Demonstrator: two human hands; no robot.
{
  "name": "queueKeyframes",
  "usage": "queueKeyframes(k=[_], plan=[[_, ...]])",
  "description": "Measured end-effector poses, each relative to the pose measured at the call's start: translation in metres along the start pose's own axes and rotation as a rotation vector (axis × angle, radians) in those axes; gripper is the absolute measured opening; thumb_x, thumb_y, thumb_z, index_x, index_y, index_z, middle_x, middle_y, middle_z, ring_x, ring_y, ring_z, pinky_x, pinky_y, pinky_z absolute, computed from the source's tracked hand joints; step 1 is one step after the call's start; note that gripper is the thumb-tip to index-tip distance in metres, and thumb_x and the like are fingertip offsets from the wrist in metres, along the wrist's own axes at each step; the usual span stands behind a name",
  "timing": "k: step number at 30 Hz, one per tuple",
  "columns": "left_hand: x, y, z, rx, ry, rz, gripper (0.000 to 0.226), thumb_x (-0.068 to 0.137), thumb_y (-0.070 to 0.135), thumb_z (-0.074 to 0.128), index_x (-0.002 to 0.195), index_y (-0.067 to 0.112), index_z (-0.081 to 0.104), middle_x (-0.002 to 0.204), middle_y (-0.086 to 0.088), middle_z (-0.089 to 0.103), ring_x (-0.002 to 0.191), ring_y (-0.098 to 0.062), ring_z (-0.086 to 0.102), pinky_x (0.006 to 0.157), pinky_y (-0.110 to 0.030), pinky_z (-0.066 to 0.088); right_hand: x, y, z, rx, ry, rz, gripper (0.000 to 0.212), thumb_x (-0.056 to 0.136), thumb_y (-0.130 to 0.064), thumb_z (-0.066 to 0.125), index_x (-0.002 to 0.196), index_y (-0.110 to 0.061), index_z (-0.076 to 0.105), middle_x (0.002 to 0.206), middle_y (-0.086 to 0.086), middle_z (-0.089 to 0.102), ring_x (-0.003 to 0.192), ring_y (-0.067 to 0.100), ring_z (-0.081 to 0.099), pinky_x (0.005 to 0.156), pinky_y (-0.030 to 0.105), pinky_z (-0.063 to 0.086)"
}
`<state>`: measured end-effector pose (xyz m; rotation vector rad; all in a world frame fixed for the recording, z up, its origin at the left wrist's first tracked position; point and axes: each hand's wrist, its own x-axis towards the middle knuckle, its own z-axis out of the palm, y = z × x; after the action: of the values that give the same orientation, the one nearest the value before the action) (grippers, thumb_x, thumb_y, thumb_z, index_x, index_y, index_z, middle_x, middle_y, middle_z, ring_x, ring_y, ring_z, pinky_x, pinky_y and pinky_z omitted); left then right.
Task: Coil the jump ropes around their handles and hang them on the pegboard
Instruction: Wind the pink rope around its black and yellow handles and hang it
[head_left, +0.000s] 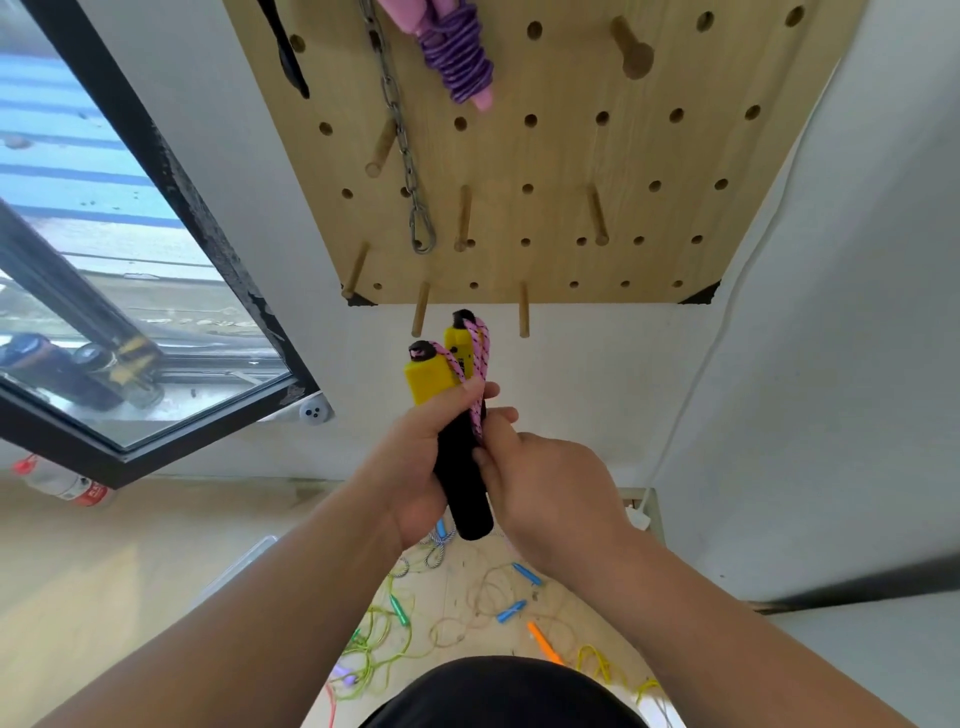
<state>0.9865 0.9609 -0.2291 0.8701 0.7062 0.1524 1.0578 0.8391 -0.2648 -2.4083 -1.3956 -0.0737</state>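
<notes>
Yellow-topped, black-gripped handles (464, 499) side by side, upright, caps toward pegboard (545, 208); clasped in left hand (415, 457); pink speckled rope (475, 353) pinched against them by right hand (550, 488).

pegboard (571, 156): 1 | wooden pegs (464, 218): 7 | chain (400, 135): 1 | coiled purple rope (457, 57): 1 | yellow-and-black handles (428, 376): 2 | pink rope (477, 353): 1 | left hand (415, 457): 1 | right hand (556, 483): 1 | plastic bottle (62, 486): 1 | floor ropes (511, 610): tangled, count not determinable
</notes>
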Motion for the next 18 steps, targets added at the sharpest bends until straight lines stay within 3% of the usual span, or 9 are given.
queueKeyframes(k=[2,4,7,10,12,16,18], plan=[[-0.001,0.002,0.002,0.071,0.059,0.064,0.058,0.072,0.046,0.074,0.119,0.011,0.069,0.116,-0.012,0.075,0.106,-0.021,0.071,0.099,-0.041,0.054,0.000,-0.006,0.002,0.040,-0.004,-0.018,0.029,0.102,-0.044,0.023,0.105,-0.023,0.043,0.060,-0.010,0.033,0.044,0.022,0.038,0.041,0.031,0.024],[-0.002,0.004,0.003,0.103,0.072,0.137,0.054,0.074,0.045,0.070,0.116,0.012,0.070,0.116,-0.011,0.075,0.103,-0.019,0.073,0.091,-0.034,0.055,-0.001,-0.010,0.003,0.118,-0.021,-0.015,0.032,0.100,-0.050,0.017,0.098,-0.027,0.040,0.070,-0.010,0.039,0.054,0.023,0.047,0.046,0.035,0.033],[-0.004,0.006,-0.002,0.069,0.049,0.150,0.049,0.077,0.040,0.070,0.115,0.009,0.070,0.111,-0.015,0.075,0.108,-0.028,0.072,0.092,-0.038,0.055,-0.001,-0.011,0.002,0.301,0.043,0.039,0.036,0.100,-0.053,0.021,0.104,-0.029,0.048,0.096,-0.010,0.039,0.066,0.018,0.052,0.055,0.036,0.045],[-0.005,0.007,-0.009,-0.025,0.014,0.120,0.047,0.078,0.036,0.074,0.115,0.007,0.068,0.107,-0.018,0.071,0.110,-0.034,0.070,0.096,-0.048,0.056,0.000,-0.012,0.000,0.369,0.098,0.057,0.033,0.100,-0.052,0.026,0.108,-0.030,0.050,0.114,-0.010,0.040,0.064,0.019,0.055,0.054,0.040,0.049],[-0.005,0.006,-0.011,-0.057,-0.024,0.121,0.042,0.080,0.029,0.080,0.113,0.007,0.067,0.102,-0.017,0.068,0.104,-0.033,0.070,0.097,-0.048,0.056,0.002,-0.015,-0.001,0.364,0.078,0.029,0.034,0.101,-0.051,0.025,0.110,-0.030,0.051,0.118,-0.010,0.040,0.064,0.020,0.056,0.055,0.041,0.050],[-0.004,0.003,-0.014,-0.114,-0.017,0.150,0.038,0.075,0.012,0.082,0.111,0.010,0.070,0.088,-0.009,0.070,0.092,-0.025,0.071,0.083,-0.039,0.056,0.006,-0.020,-0.005,0.313,0.023,-0.028,0.037,0.102,-0.051,0.023,0.116,-0.029,0.050,0.120,-0.008,0.041,0.061,0.020,0.055,0.052,0.041,0.050],[-0.002,0.004,-0.016,-0.174,0.011,0.162,0.017,0.080,0.009,0.075,0.096,0.011,0.074,0.086,-0.010,0.069,0.089,-0.026,0.070,0.082,-0.041,0.056,0.007,-0.020,-0.005,0.305,0.043,-0.043,0.037,0.103,-0.049,0.024,0.111,-0.024,0.051,0.120,-0.008,0.041,0.061,0.019,0.054,0.052,0.042,0.049]])
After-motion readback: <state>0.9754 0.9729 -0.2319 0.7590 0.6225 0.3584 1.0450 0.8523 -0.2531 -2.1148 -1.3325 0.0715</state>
